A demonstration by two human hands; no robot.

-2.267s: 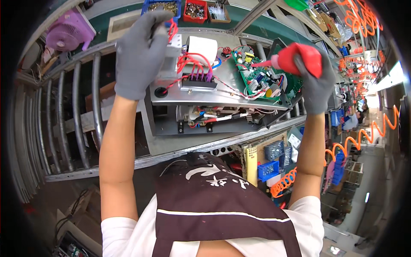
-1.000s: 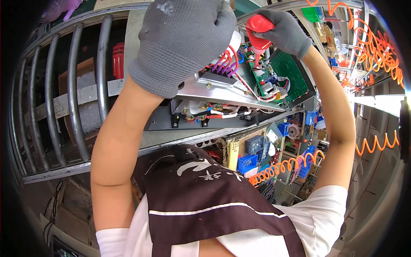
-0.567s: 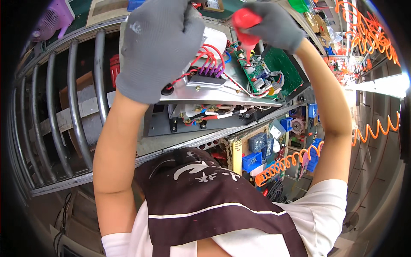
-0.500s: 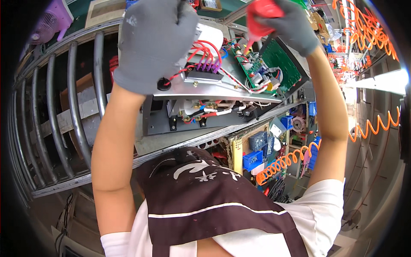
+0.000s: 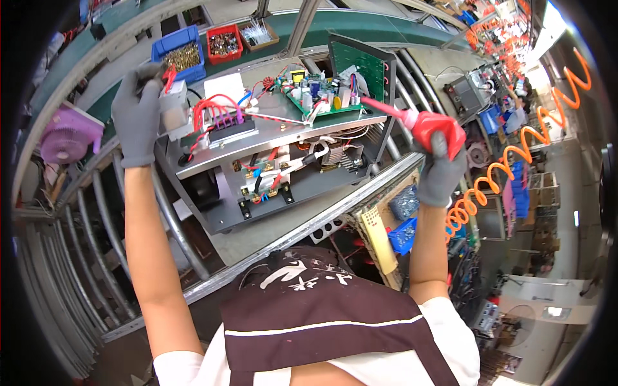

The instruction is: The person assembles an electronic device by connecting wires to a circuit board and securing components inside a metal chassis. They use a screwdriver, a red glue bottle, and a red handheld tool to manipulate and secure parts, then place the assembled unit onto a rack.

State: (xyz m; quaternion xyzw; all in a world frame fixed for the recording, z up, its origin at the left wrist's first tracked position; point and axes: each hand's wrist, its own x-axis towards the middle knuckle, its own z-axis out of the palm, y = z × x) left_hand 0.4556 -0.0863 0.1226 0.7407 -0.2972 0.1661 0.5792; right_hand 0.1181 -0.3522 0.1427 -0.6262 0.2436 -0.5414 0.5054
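Note:
My right hand (image 5: 441, 168), in a grey glove, is wrapped round a red squeeze bottle (image 5: 439, 134). Its long thin nozzle points left, with the tip close to the right side of the green circuit board (image 5: 325, 106). The board sits on an open metal chassis (image 5: 273, 138) beside an upright panel. My left hand (image 5: 138, 116), gloved too, is raised at the chassis's left end, next to a silver metal box (image 5: 174, 110). Its thumb and fingers pinch a short red wire (image 5: 169, 77). Red wires with purple connectors (image 5: 226, 121) cross the chassis top.
Behind the chassis stand a blue bin (image 5: 181, 56) of brass-coloured parts, a red bin (image 5: 224, 44) of small hardware and a carton (image 5: 259, 33). Metal rollers (image 5: 174, 225) run at the left. An orange coiled hose (image 5: 496, 172) hangs at right. A purple fan (image 5: 67, 135) is far left.
The view has shifted, showing more of the chassis and the bins. My right hand has swung the bottle from over the board to its right side. My left hand is now farther left.

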